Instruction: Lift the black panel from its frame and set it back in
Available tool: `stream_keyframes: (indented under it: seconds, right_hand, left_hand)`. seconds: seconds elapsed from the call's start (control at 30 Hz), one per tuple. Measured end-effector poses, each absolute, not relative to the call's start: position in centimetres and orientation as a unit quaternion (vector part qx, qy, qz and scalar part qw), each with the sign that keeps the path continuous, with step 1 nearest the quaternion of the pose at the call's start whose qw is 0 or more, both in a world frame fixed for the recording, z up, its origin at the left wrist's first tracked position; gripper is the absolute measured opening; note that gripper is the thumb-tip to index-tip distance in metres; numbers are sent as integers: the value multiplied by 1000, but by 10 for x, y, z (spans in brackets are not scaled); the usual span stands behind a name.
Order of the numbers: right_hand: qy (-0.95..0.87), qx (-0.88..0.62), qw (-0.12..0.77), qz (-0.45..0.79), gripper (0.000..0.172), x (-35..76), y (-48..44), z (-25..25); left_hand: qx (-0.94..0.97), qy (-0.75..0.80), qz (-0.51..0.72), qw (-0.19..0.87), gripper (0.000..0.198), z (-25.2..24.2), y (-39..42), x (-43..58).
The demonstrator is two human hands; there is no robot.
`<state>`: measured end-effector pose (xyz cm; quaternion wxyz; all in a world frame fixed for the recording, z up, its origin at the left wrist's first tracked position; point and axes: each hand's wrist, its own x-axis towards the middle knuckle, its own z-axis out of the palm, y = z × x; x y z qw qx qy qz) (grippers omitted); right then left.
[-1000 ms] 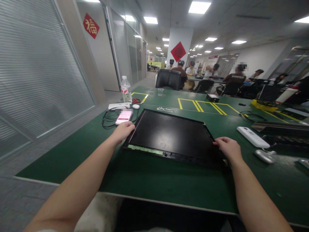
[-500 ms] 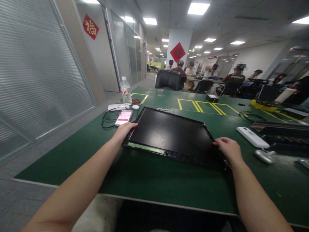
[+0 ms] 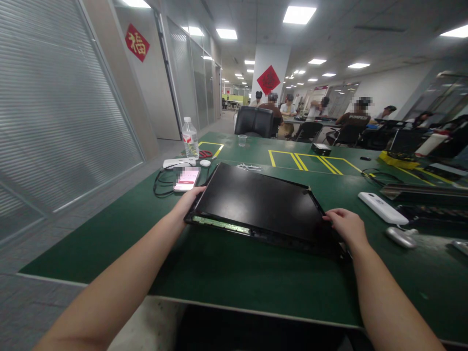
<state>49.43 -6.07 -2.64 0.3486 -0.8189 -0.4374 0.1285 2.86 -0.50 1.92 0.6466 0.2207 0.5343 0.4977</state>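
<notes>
A large black display panel (image 3: 256, 202), with a strip of green circuit board (image 3: 221, 224) along its near left edge, lies before me in a dark frame. My left hand (image 3: 190, 202) is at its left side, the fingertips hidden behind the panel's edge. At the right side, my right hand (image 3: 345, 225) pinches the edge between thumb and curled fingers. The panel's left side looks slightly raised from the dark frame beneath.
On the green table (image 3: 109, 234), a lit phone (image 3: 187, 180), black cables and a water bottle (image 3: 190, 139) stand left of the panel. Right of it are a white power bank (image 3: 382, 207) and a silver mouse-like object (image 3: 401, 237). Several people sit at tables farther back.
The panel's left side has risen a little and tilted. My left thumb, seen on the edge before, is now partly behind it. My right hand has hardly moved.
</notes>
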Motion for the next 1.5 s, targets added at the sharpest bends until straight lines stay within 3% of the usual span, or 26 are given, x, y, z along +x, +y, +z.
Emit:
stream_keyframes:
  seconds: [0.13, 0.33, 0.43, 0.87, 1.07, 1.5]
  right_hand:
    - [-434, -817, 352, 141, 28, 495, -61, -27]
    - [-426, -820, 354, 144, 27, 492, -63, -23]
    - [-430, -820, 351, 138, 27, 492, -63, -23]
    - [-447, -809, 361, 121, 29, 496, -61, -29]
    - [-445, -810, 361, 127, 30, 498, -60, -31]
    - [-444, -817, 349, 116, 30, 500, -59, -31]
  left_hand:
    - [288, 551, 495, 607, 14, 14, 1, 24]
    - [342, 549, 518, 560, 79, 7, 3, 20]
    - [369, 532, 501, 574, 91, 8, -1, 19]
    - [422, 542, 456, 566, 68, 17, -15, 18]
    - [474, 591, 361, 544, 50, 15, -15, 13]
    - [524, 541, 379, 537, 46, 17, -18, 9]
